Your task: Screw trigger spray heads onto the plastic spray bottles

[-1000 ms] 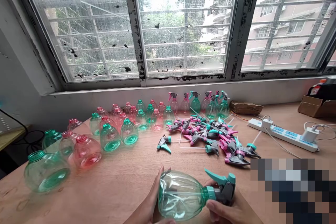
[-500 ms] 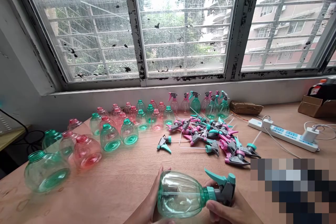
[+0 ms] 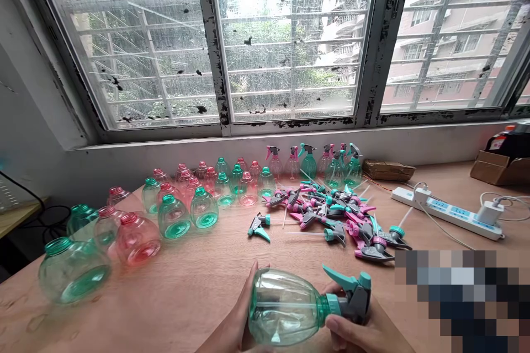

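A clear green spray bottle point(image 3: 285, 300) lies sideways between my hands at the bottom of the view, its base to the left. My left hand point(image 3: 238, 314) is wrapped around the base end, with part of its fingers hidden behind the bottle. A teal and grey trigger sprayer head point(image 3: 351, 295) sits on the bottle's neck, its dip tube visible inside. My right hand point(image 3: 360, 325) grips at the collar and head, thumb on the teal collar. Beyond the bottle, a loose teal and grey sprayer head point(image 3: 260, 227) lies on the table.
A pile of pink and teal sprayer heads point(image 3: 317, 207) spreads over the table. Open green and pink bottles point(image 3: 138, 240) stand at the left. Several bottles with heads point(image 3: 308, 165) stand by the wall. A power strip point(image 3: 451, 212) and cardboard box point(image 3: 492, 167) are at the right.
The green bottle has turned slightly in my hands, its reflections shifting. Both hands stay in nearly the same place, and the things on the table have not moved.
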The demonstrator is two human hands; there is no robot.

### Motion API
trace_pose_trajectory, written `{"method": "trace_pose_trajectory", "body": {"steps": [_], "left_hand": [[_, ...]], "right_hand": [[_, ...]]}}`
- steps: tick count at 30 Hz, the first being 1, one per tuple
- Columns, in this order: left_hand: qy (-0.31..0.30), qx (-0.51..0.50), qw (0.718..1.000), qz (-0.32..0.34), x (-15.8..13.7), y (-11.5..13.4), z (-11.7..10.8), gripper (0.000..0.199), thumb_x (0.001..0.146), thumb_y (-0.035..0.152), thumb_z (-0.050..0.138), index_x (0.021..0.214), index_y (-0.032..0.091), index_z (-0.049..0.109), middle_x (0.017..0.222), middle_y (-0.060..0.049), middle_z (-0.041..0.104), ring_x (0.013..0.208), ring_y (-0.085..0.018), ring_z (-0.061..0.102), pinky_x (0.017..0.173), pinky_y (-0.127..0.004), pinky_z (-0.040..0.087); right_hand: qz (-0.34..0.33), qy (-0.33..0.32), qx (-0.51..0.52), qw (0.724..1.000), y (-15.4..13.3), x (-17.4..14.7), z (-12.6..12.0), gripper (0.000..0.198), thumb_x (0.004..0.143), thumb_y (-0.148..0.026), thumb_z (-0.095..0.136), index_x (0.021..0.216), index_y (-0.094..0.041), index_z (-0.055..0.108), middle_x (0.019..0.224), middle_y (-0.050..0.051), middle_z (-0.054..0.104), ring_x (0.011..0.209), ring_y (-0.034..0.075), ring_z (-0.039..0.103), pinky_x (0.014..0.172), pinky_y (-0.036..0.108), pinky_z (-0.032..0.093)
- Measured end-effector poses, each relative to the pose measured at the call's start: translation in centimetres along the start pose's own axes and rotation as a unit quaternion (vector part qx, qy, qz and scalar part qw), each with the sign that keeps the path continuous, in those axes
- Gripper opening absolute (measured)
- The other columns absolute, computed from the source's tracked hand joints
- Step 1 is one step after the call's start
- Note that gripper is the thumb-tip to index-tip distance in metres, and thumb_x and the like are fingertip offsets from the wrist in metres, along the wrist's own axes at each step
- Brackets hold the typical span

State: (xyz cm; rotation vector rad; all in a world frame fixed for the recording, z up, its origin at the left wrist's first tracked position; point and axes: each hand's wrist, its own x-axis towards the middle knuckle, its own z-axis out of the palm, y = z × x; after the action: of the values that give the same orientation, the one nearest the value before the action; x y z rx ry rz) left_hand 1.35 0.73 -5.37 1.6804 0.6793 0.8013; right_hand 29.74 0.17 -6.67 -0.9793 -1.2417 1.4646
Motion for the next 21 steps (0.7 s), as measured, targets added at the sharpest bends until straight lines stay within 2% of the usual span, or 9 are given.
{"method": "trace_pose_trajectory", "body": {"steps": [3, 7, 10, 15, 18, 21], "left_hand": [[0.003, 0.011, 1.0, -0.014, -0.09, 0.49, 0.16, 0.106, 0.088, 0.054, 0.067, 0.158, 0.035, -0.01, 0.171, -0.007, 0.004, 0.149, -0.036, 0.032, 0.122, -0.049, 0.024], [0.025, 0.065, 0.997, -0.033, -0.06, 0.87, 0.23, 0.105, 0.09, 0.052, 0.066, 0.156, 0.039, -0.014, 0.17, -0.005, 0.011, 0.154, -0.034, 0.018, 0.125, -0.052, 0.008], [0.019, 0.07, 0.997, -0.022, 0.03, 0.85, 0.28, 0.102, 0.093, 0.052, 0.061, 0.156, 0.036, -0.017, 0.17, -0.007, 0.01, 0.155, -0.032, 0.014, 0.124, -0.053, 0.0], [-0.001, 0.051, 0.999, -0.013, 0.02, 0.64, 0.28, 0.11, 0.089, 0.058, 0.063, 0.155, 0.032, -0.022, 0.17, -0.01, 0.004, 0.155, -0.034, 0.012, 0.123, -0.056, 0.0], [-0.002, 0.048, 0.999, -0.02, -0.08, 0.65, 0.24, 0.108, 0.09, 0.057, 0.063, 0.157, 0.033, -0.018, 0.171, -0.008, 0.0, 0.155, -0.035, 0.013, 0.124, -0.055, 0.007], [0.017, 0.071, 0.997, -0.028, -0.11, 0.96, 0.32, 0.101, 0.091, 0.053, 0.063, 0.157, 0.038, -0.013, 0.171, -0.004, 0.003, 0.155, -0.034, 0.014, 0.125, -0.052, 0.011]], "right_hand": [[-0.006, -0.003, -0.004, 1.0, 0.12, 0.07, -0.1, 0.053, 0.068, -0.06, 0.084, 0.095, -0.018, 0.065, 0.054, -0.004, 0.063, 0.049, 0.015, 0.06, 0.051, 0.028, 0.051], [-0.008, -0.008, 0.001, 1.0, 0.01, 0.06, -0.1, 0.053, 0.069, -0.059, 0.084, 0.095, -0.018, 0.065, 0.055, -0.004, 0.064, 0.049, 0.014, 0.059, 0.052, 0.028, 0.051], [-0.003, -0.013, 0.004, 1.0, -0.32, -0.02, 0.01, 0.053, 0.068, -0.059, 0.084, 0.095, -0.017, 0.064, 0.055, -0.004, 0.063, 0.05, 0.013, 0.058, 0.053, 0.027, 0.051], [0.002, -0.015, 0.004, 1.0, -0.5, -0.07, 0.03, 0.054, 0.068, -0.06, 0.084, 0.095, -0.017, 0.064, 0.056, -0.004, 0.063, 0.051, 0.014, 0.058, 0.052, 0.027, 0.05], [0.001, -0.017, 0.008, 1.0, -0.5, -0.05, 0.03, 0.054, 0.068, -0.059, 0.084, 0.095, -0.016, 0.064, 0.056, -0.004, 0.063, 0.051, 0.013, 0.058, 0.053, 0.026, 0.049], [0.0, -0.019, 0.016, 1.0, -0.66, -0.09, 0.16, 0.053, 0.069, -0.058, 0.085, 0.095, -0.016, 0.065, 0.055, -0.004, 0.063, 0.05, 0.012, 0.056, 0.053, 0.025, 0.05]]}}
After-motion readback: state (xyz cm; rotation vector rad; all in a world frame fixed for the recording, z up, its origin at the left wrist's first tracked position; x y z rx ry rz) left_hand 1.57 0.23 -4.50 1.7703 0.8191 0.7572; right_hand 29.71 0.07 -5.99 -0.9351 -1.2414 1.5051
